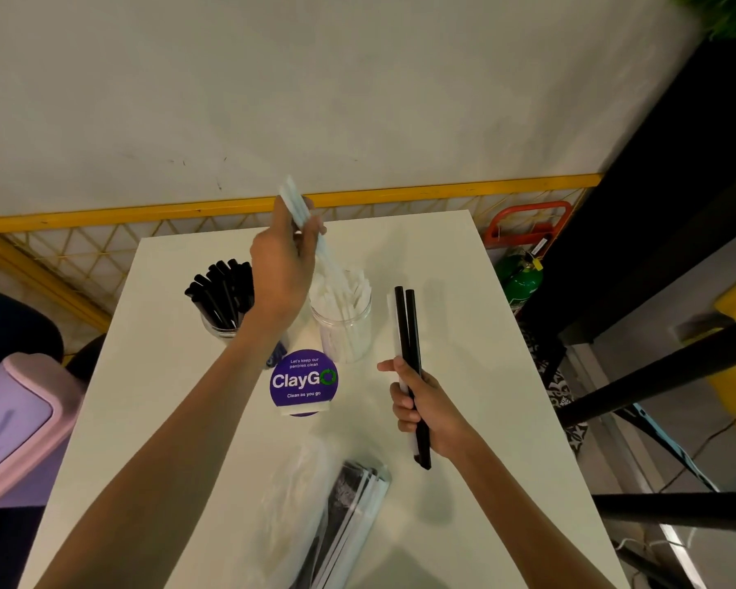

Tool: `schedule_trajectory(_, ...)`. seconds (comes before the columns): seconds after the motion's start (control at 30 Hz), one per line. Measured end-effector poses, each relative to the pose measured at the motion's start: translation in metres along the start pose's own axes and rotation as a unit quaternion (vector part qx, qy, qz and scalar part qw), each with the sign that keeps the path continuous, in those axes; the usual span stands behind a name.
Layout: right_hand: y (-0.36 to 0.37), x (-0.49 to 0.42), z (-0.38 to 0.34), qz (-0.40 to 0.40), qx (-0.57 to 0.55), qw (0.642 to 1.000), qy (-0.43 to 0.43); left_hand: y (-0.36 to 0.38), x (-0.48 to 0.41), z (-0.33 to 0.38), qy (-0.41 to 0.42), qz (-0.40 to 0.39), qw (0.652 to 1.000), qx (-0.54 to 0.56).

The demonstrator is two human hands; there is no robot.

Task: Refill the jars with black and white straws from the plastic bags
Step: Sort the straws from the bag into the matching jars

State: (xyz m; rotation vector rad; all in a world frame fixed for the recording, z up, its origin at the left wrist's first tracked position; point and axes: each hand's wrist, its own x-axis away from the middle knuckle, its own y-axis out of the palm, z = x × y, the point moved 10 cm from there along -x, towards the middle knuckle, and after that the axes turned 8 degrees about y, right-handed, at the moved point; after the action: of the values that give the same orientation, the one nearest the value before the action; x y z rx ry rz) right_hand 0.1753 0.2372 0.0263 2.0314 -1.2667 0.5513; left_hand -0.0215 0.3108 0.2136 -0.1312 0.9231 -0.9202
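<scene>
Table (476, 316), two jars (224, 327) (344, 333), two hands (283, 269) (428, 408) gripping straws (411, 333) (297, 208)

White straws (295, 202) angle into the clear jar (346, 333).

A white table (464, 291) fills the centre, with a round purple ClayGo sign (304, 382) on it. A yellow rail (103, 214) runs behind. A lilac bin (13, 414) sits at left and a green cylinder (523, 282) at right, under a red frame (527, 223).

table (464, 333) — smooth, matt | jar (345, 329) — clear, glossy | crinkled glossy plastic bag (353, 503)
</scene>
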Motion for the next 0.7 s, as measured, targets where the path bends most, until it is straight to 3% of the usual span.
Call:
schedule_trajectory(0.27, 0.002, 0.001, 0.000, -0.032, -0.015, 0.999, 0.018, 0.041, 0.019, -0.012, -0.012, -0.087, 0.994, -0.061)
schedule_trajectory(0.7, 0.013, -0.002, 0.004, -0.068, -0.025, 0.996, 0.044, 0.068, 0.045, -0.016, 0.061, -0.169, 0.980, -0.082)
